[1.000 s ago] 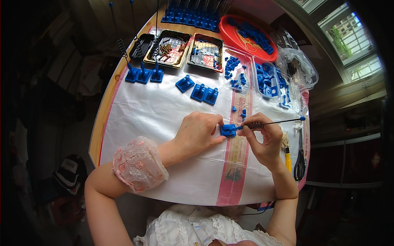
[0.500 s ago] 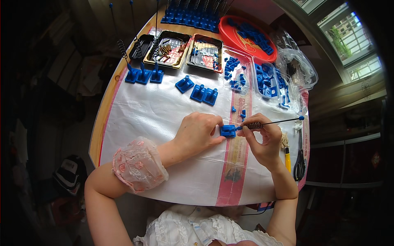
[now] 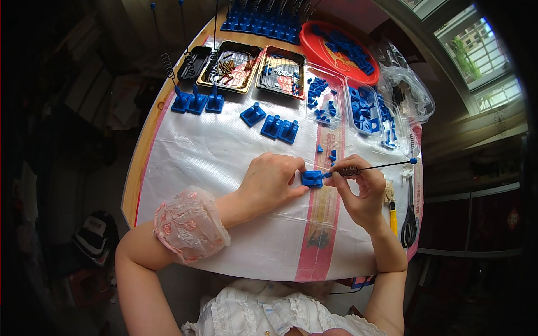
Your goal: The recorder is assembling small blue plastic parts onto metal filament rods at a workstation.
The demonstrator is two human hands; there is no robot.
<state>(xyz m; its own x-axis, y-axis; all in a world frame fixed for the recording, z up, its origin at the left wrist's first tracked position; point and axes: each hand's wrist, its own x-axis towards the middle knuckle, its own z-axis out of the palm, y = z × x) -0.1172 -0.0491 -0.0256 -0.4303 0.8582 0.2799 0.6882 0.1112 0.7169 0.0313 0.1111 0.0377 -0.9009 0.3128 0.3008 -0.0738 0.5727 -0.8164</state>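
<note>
My left hand (image 3: 273,180) pinches a small blue plastic block (image 3: 312,178) just above the white cloth on the table (image 3: 224,157). My right hand (image 3: 358,191) grips a thin black rod (image 3: 381,166) with a coiled spring near my fingers and a blue tip at its far right end. The rod's inner end meets the right side of the blue block. Both hands are close together near the middle right of the table.
Blue blocks (image 3: 278,127) lie on the cloth; three at the left (image 3: 197,103) carry upright rods. Trays of springs (image 3: 228,63) and small parts (image 3: 281,73), clear boxes (image 3: 367,109) and a red bowl (image 3: 336,47) of blue pieces line the far edge. Scissors (image 3: 409,218) lie right.
</note>
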